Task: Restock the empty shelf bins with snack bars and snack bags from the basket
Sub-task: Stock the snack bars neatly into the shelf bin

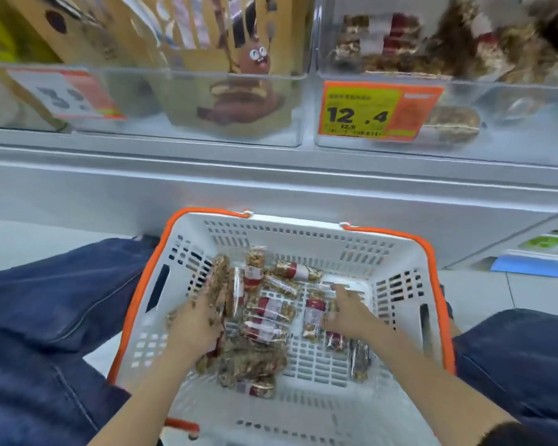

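A white basket with an orange rim [397,252] sits on the floor between my knees, holding several snack bars in clear wrappers with red labels [266,329]. My left hand [194,323] grips a bundle of snack bars [221,284] at the basket's left side. My right hand [348,312] reaches in, fingers curled round one bar [313,313] near the middle. Above, a clear shelf bin [503,123] behind the 12.4 price tag [377,111] holds a few bars.
A second clear bin [136,101] at upper left holds brown snack bags with a cartoon figure [239,91]. The grey shelf edge [271,175] runs across above the basket. My jeans-clad legs [45,317] flank the basket. Blue and green items [541,255] lie at right.
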The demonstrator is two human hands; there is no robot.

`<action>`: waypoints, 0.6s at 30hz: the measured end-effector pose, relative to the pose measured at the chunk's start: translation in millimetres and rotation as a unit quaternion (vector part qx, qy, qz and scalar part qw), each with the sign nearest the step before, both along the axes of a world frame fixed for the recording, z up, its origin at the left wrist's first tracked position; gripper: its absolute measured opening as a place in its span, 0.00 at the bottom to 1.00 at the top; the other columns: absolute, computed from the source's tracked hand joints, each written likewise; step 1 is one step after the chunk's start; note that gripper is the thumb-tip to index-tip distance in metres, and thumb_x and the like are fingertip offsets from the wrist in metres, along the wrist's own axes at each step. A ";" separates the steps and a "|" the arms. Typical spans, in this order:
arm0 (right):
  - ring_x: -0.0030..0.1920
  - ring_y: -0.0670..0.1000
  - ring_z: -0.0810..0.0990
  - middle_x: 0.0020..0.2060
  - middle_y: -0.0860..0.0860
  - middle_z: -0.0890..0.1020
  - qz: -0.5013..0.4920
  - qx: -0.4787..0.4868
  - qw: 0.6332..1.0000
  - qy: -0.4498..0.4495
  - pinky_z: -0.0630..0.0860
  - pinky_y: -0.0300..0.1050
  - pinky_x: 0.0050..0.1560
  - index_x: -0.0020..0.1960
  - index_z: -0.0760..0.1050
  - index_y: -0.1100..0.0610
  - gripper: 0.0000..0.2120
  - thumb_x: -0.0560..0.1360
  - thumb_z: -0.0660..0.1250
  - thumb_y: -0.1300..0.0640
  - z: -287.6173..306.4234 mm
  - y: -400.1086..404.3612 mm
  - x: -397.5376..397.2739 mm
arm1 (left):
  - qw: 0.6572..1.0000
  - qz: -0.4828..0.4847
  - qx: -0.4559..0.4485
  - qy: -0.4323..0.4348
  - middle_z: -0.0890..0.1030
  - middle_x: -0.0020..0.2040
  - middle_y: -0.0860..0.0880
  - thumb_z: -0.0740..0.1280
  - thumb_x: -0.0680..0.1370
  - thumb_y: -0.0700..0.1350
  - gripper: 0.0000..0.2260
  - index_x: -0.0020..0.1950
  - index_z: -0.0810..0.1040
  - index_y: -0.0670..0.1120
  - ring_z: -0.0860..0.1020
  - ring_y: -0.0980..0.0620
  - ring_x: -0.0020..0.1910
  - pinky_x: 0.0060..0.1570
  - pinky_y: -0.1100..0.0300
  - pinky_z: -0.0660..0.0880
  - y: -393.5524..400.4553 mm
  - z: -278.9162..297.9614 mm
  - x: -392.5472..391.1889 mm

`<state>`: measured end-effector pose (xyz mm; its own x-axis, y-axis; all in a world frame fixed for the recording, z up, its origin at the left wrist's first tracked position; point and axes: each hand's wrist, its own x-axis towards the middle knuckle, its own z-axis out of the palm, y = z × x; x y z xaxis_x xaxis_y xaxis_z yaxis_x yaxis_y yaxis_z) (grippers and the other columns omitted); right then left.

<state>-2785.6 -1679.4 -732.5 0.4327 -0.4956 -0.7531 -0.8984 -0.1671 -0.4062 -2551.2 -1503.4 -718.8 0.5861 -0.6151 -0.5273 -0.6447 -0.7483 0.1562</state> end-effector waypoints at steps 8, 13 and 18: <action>0.75 0.62 0.55 0.76 0.61 0.41 -0.057 -0.012 0.995 0.084 0.60 0.58 0.72 0.77 0.37 0.48 0.55 0.67 0.73 0.38 -70.7 11.5 8.8 | 0.995 -0.009 0.090 -0.049 0.59 0.75 0.47 0.65 0.76 0.56 0.33 0.75 0.54 0.48 0.62 0.45 0.71 0.68 0.43 0.62 17.5 -32.6 -20.6; 0.75 0.67 0.45 0.75 0.62 0.41 -0.124 -0.014 0.990 0.069 0.61 0.60 0.69 0.77 0.37 0.47 0.54 0.68 0.72 0.37 -86.2 18.7 38.6 | 0.996 0.040 0.073 -0.022 0.65 0.71 0.48 0.67 0.74 0.55 0.33 0.73 0.56 0.48 0.67 0.46 0.68 0.63 0.42 0.68 15.7 -41.9 -11.2; 0.75 0.67 0.43 0.75 0.60 0.36 -0.134 -0.043 0.985 0.095 0.64 0.64 0.66 0.77 0.39 0.46 0.54 0.66 0.74 0.39 -95.5 24.6 50.6 | 0.991 0.006 0.128 -0.034 0.64 0.72 0.45 0.65 0.75 0.57 0.35 0.76 0.50 0.50 0.71 0.44 0.65 0.65 0.41 0.64 2.3 -49.7 -15.0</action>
<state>-2735.0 -1654.8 -828.0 0.1332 -0.6386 -0.7579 -0.9732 0.0603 -0.2219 -2566.2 -1501.1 -768.6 0.6321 -0.4588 -0.6245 -0.6378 -0.7657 -0.0830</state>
